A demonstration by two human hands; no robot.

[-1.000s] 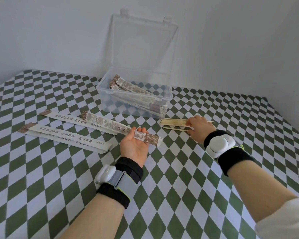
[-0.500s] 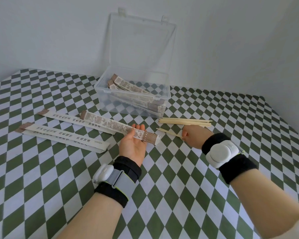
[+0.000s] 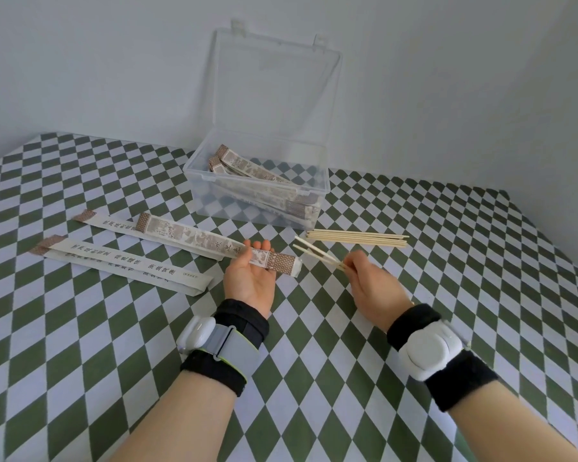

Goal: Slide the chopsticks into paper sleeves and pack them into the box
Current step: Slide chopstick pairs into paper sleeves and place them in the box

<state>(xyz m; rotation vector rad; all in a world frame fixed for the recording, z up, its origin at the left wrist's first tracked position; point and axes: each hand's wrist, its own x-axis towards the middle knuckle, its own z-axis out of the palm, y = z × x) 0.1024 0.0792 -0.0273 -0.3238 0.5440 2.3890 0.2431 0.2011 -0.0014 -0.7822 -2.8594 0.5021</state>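
My left hand [image 3: 250, 278], palm up, holds a long printed paper sleeve [image 3: 194, 236] near its brown open end, which faces right. My right hand [image 3: 369, 281] pinches a pair of wooden chopsticks [image 3: 316, 255] whose tips point left toward that sleeve end, a short gap away. A loose row of several chopsticks [image 3: 357, 238] lies on the cloth behind my right hand. The clear plastic box [image 3: 214, 201] stands at the back with its lid up and several sleeved pairs inside.
Two more paper sleeves [image 3: 121, 265] lie flat on the green and white checked tablecloth to the left, a third sleeve [image 3: 107, 223] behind them. A pale wall rises right behind the box. The table edge runs along the right side.
My right hand has left the chopstick pile, lifted two chopsticks and brought them left toward the sleeve's open end. My left hand kept hold of the sleeve.
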